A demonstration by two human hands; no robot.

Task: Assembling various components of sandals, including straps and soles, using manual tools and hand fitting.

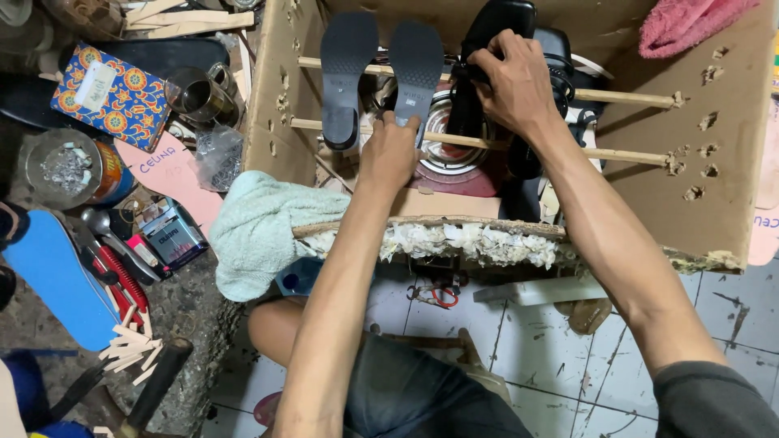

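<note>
Inside a cardboard box (714,203) over tiled floor (568,357), left hand (389,154) grips a dark sole (415,65), right hand (515,81) a black shoe (495,20).

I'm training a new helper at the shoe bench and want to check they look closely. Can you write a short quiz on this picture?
1. True or false: the left hand touches the heel end of a dark shoe sole lying across the wooden rods.
2. What does the right hand grip? A) a metal cup B) a black shoe C) a pink cloth
3. Fill in: the rods run through the walls of a cardboard ____.

Key: 1 true. 2 B. 3 box.
</note>
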